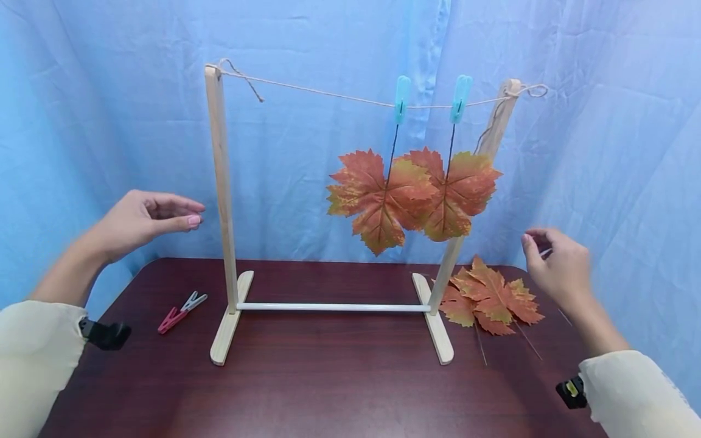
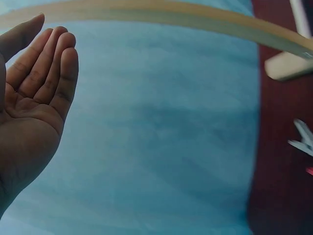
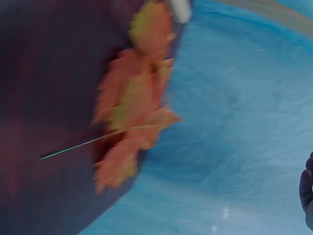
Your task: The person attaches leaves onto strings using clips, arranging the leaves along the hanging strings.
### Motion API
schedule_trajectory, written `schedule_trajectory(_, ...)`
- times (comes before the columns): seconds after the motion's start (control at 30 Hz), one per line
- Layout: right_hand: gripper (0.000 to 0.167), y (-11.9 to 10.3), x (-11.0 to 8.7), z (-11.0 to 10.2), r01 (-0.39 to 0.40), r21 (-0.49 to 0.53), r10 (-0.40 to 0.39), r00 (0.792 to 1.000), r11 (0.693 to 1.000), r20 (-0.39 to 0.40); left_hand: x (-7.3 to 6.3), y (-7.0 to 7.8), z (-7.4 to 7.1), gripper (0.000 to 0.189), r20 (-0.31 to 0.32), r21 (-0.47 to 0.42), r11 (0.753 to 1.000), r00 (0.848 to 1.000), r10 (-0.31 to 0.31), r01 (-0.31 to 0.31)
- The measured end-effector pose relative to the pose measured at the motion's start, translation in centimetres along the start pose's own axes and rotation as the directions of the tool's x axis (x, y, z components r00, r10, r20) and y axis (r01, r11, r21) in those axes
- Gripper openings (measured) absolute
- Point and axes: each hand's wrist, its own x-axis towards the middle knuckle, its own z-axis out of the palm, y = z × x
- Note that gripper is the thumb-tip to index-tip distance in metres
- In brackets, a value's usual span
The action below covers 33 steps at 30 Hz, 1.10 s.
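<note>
My left hand (image 1: 150,219) hovers beside the left wooden post (image 1: 219,164), holding nothing, its palm and extended fingers visible in the left wrist view. On the table below lie a pink clothespin (image 1: 171,320) and a white clothespin (image 1: 194,300). My right hand (image 1: 564,267) is raised over the table's right side with loosely bent fingers and nothing visible in them. Closest to it is a small pile of autumn leaves (image 1: 493,295) with thin stems. Two more leaves, one on the left (image 1: 378,201) and one overlapping it (image 1: 460,188), hang by their stems from teal clothespins (image 1: 402,100).
A string (image 1: 328,93) runs between the tops of the two posts, sagging toward the right. The frame's white crossbar (image 1: 334,307) and wooden feet (image 1: 223,340) stand on the dark red table (image 1: 306,389). Blue curtains (image 1: 306,182) surround it.
</note>
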Motion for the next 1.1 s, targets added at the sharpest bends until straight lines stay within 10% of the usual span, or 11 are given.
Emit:
schedule_trajectory(0.4,0.016,5.1,-6.2,1.3,-0.051,-0.030,0.058,0.922,0.998,0.382,-1.7,-8.7,2.5,0.048,0.075,0.030,0.995,0.992,-0.102,0.100)
schedule_trajectory(0.7,0.020,7.9,-10.1,1.9,-0.186,-0.032,0.162,0.743,0.982,0.649,-3.5,-14.1,3.8,0.039,0.092,0.267,0.959,0.988,-0.121,0.092)
schedule_trajectory(1.1,0.022,8.9,-11.4,1.7,-0.298,0.057,0.156,0.642,0.953,0.751,-4.9,-17.0,4.7,0.045,0.162,0.202,0.966,0.967,-0.195,0.161)
